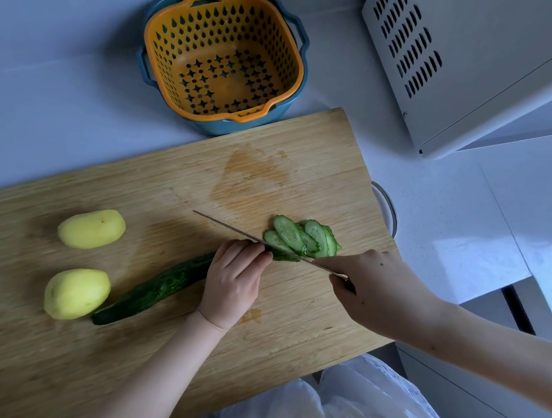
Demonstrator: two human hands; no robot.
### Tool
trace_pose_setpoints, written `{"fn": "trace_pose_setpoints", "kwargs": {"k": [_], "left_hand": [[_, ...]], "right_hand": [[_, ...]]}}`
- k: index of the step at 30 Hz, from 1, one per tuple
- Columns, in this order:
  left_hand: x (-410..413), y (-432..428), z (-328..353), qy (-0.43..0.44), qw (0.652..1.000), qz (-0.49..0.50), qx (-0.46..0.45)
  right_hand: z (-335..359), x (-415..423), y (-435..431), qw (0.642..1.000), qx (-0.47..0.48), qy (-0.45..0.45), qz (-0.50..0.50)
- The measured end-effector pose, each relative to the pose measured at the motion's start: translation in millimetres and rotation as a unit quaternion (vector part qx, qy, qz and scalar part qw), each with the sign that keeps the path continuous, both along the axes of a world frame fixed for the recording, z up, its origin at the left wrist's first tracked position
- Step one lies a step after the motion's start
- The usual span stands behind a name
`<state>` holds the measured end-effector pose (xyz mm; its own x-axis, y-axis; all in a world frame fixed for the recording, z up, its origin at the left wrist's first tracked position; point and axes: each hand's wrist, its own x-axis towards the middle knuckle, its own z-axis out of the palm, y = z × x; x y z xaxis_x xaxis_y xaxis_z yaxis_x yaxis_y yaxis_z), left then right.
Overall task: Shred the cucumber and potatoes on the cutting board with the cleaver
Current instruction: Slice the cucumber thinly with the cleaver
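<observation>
Countertop in pale white runs out of frame on the left and far sides, with open surface left of the strainer. A white vented appliance fills the far right corner, cut off by the top and right edges; what it is cannot be told.

The wooden cutting board lies at an angle, its left end cut off by the frame. Its far half is bare but for a damp stain, and the near right corner is bare too. A curved metal rim peeks from under the board's right edge, the rest hidden.

An orange strainer sits nested in a blue bowl, just beyond the board's far edge.

The cucumber lies across the board's middle, its cut end hidden under the left hand, whose fingers curl down over it, knuckles against the blade. The right hand grips the cleaver, hiding nearly all the handle; the blade shows only edge-on as a thin line.

Two peeled potatoes rest toward the left, the nearer one touching the cucumber's tip. Overlapping cucumber slices fan out just right of the blade.
</observation>
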<state>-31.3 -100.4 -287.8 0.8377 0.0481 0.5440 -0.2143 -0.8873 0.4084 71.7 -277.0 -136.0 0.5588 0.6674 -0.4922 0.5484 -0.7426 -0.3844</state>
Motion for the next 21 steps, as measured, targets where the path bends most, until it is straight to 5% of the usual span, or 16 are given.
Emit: {"fn": "trace_pose_setpoints", "kwargs": {"k": [13, 21], "left_hand": [[-0.1, -0.2, 2.5, 0.015, 1.0, 0.006, 0.008], [-0.4, 0.2, 4.2, 0.024, 1.0, 0.012, 0.009]], "right_hand": [[-2.4, 10.1, 18.6, 0.996, -0.066, 0.053, 0.007], [-33.8, 4.2, 38.4, 0.998, -0.029, 0.05, -0.008]]}}
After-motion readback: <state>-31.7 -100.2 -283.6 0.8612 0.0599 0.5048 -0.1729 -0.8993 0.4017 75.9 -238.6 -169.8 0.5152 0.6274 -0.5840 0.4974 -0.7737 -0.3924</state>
